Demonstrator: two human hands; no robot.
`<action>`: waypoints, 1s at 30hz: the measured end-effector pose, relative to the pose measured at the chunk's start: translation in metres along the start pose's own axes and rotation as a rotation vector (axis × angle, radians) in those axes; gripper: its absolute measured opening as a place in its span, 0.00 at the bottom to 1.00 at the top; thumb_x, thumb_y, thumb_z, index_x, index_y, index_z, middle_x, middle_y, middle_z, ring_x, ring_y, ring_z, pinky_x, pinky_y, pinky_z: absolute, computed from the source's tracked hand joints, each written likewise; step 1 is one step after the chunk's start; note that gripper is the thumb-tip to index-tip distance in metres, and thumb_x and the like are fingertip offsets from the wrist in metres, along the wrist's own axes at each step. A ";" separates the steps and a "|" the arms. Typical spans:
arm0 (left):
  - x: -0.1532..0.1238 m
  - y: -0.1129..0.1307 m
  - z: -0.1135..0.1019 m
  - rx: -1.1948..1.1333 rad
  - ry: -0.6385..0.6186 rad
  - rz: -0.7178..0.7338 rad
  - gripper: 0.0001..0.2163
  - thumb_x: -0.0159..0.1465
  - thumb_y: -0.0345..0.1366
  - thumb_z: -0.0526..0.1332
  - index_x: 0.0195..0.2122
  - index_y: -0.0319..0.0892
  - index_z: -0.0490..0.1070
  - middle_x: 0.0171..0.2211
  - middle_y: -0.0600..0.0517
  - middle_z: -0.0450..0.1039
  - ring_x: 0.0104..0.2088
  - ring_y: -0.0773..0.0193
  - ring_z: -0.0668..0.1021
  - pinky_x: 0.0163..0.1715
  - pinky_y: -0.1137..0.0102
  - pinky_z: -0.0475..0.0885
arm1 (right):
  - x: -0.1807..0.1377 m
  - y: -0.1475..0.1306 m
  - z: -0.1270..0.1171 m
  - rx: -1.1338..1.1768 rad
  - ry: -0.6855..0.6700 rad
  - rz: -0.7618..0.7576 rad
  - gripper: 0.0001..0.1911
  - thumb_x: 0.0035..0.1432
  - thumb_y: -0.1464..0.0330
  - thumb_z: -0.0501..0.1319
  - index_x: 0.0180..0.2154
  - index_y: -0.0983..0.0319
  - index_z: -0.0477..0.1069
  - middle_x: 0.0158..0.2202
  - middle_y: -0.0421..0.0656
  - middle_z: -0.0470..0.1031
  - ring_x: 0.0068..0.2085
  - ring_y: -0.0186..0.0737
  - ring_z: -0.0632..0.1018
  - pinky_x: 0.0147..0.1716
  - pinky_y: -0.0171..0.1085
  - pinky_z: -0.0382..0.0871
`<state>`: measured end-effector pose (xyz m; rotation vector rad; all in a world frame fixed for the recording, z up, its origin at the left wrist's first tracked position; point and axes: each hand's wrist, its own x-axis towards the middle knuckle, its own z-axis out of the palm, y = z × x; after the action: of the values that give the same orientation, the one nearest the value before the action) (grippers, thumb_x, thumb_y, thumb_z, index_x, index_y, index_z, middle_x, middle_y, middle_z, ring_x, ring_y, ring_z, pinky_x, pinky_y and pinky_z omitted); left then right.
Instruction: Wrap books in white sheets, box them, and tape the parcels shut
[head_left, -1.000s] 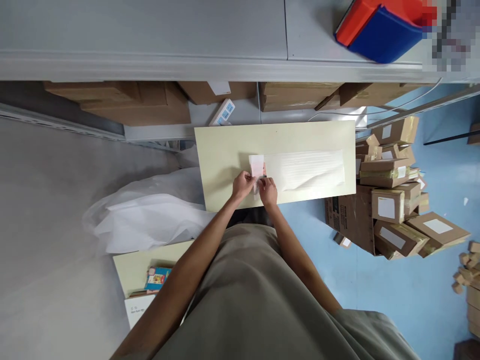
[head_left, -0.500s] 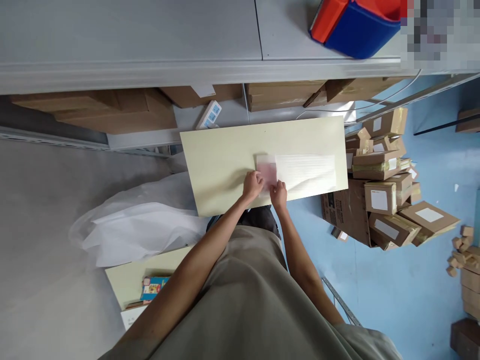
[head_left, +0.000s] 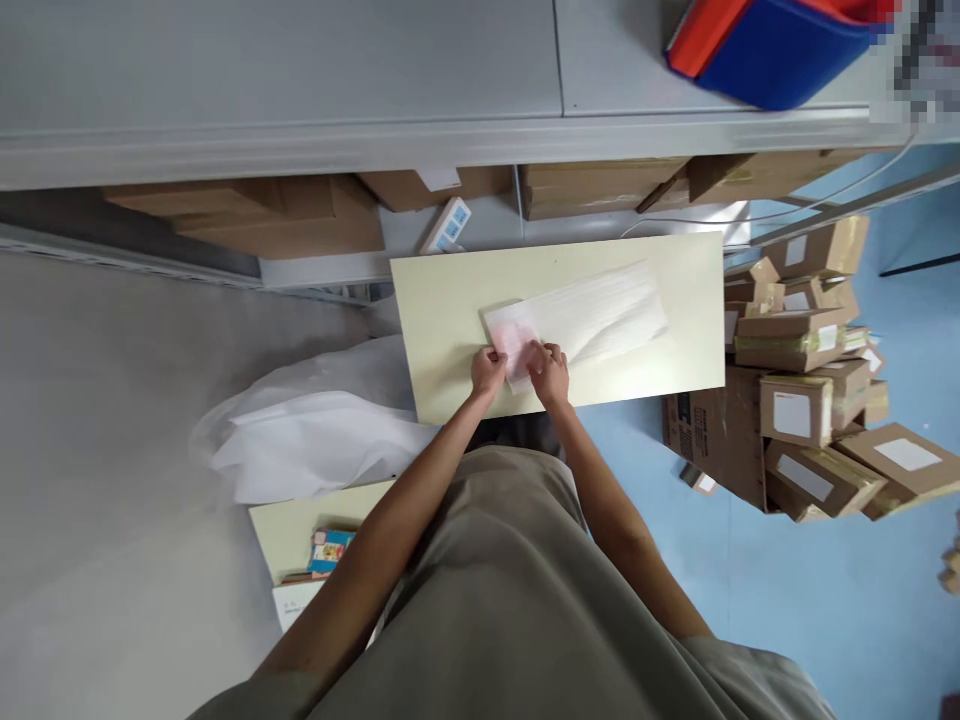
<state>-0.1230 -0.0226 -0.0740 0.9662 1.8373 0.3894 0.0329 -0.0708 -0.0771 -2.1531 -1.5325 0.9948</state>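
Observation:
A long strip of white foam wrap (head_left: 600, 315) lies across a pale yellow table (head_left: 450, 310). Its left end is folded over a small pink item (head_left: 516, 338) that shows faintly through the foam. My left hand (head_left: 487, 372) pinches the near left corner of that folded end. My right hand (head_left: 551, 370) grips the foam just to the right of it, fingers curled over the edge. Both hands sit close together near the table's front edge.
A heap of white foam sheets (head_left: 300, 430) lies left of the table. Taped cardboard boxes (head_left: 802, 380) are piled on the blue floor at right. A second small table (head_left: 300, 520) with a colourful little box (head_left: 328, 550) stands lower left. A power strip (head_left: 446, 225) lies behind.
The foam strip has swung round, its far right end now angled away from me. The folded end with the pink item has shifted slightly left, both hands staying on it.

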 end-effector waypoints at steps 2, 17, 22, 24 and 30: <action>0.000 -0.013 -0.023 0.017 0.066 -0.032 0.02 0.63 0.36 0.64 0.35 0.45 0.76 0.37 0.46 0.85 0.43 0.52 0.85 0.46 0.63 0.78 | -0.001 -0.015 0.018 -0.003 -0.065 -0.046 0.33 0.64 0.74 0.62 0.69 0.55 0.73 0.63 0.53 0.72 0.58 0.57 0.75 0.61 0.55 0.75; -0.027 0.027 0.001 -0.076 0.018 0.165 0.12 0.67 0.38 0.70 0.46 0.47 0.69 0.42 0.49 0.82 0.43 0.56 0.84 0.47 0.64 0.77 | -0.012 -0.004 -0.017 0.419 -0.139 0.002 0.21 0.75 0.52 0.60 0.54 0.60 0.80 0.49 0.50 0.86 0.42 0.46 0.87 0.46 0.45 0.84; -0.015 0.044 0.053 0.011 0.017 0.175 0.06 0.70 0.31 0.65 0.47 0.44 0.70 0.48 0.42 0.80 0.50 0.52 0.83 0.55 0.59 0.76 | -0.023 0.008 -0.041 0.380 -0.021 -0.009 0.24 0.76 0.51 0.57 0.56 0.60 0.81 0.57 0.54 0.84 0.53 0.51 0.86 0.53 0.49 0.84; -0.010 0.045 0.063 0.041 0.049 0.176 0.07 0.71 0.26 0.60 0.47 0.44 0.71 0.51 0.40 0.78 0.54 0.50 0.81 0.57 0.58 0.75 | -0.024 0.010 -0.040 0.300 0.007 -0.033 0.22 0.77 0.54 0.57 0.57 0.60 0.81 0.62 0.55 0.81 0.59 0.53 0.83 0.57 0.51 0.82; -0.009 0.017 0.039 0.010 -0.022 0.249 0.14 0.67 0.25 0.63 0.53 0.44 0.73 0.53 0.42 0.78 0.49 0.53 0.82 0.57 0.57 0.76 | -0.020 0.015 -0.024 0.079 0.014 -0.073 0.22 0.76 0.66 0.57 0.64 0.62 0.77 0.66 0.56 0.77 0.67 0.55 0.77 0.68 0.56 0.73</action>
<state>-0.0793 -0.0248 -0.0761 1.2064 1.7044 0.5190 0.0559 -0.0915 -0.0625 -2.0315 -1.5281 0.9972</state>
